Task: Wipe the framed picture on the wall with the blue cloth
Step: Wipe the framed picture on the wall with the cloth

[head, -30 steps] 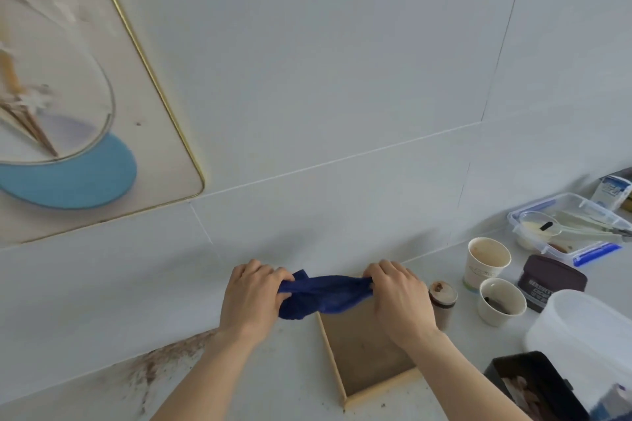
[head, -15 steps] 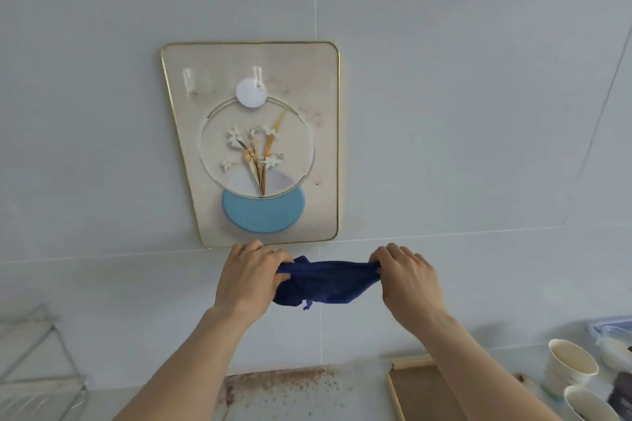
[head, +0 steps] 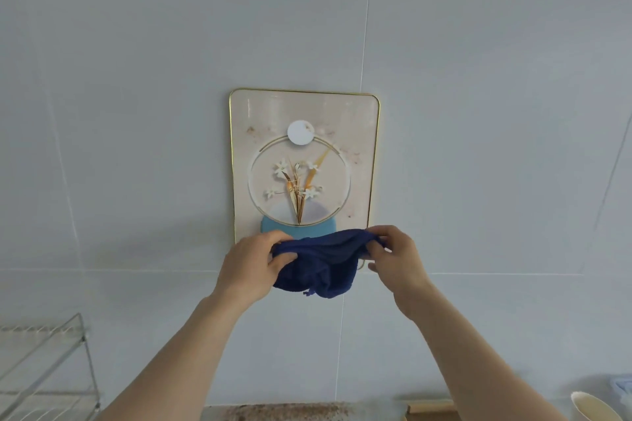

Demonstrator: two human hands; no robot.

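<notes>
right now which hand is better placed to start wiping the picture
Probably the left hand: it grips the bunched bulk of the blue cloth just below the framed picture. The right hand only pinches an edge.

Before me the wall (head: 478,113) is pale grey tile with thin seams, one level line running across low down and upright ones above and below it. At my lower left a wire rack (head: 44,369) stands against the wall. Along the bottom edge, the counter (head: 284,413) is speckled brown. To the right lies a wooden edge (head: 429,408), then a pale cup (head: 593,408) at the corner, with a clear tub (head: 620,386) just behind it.
</notes>
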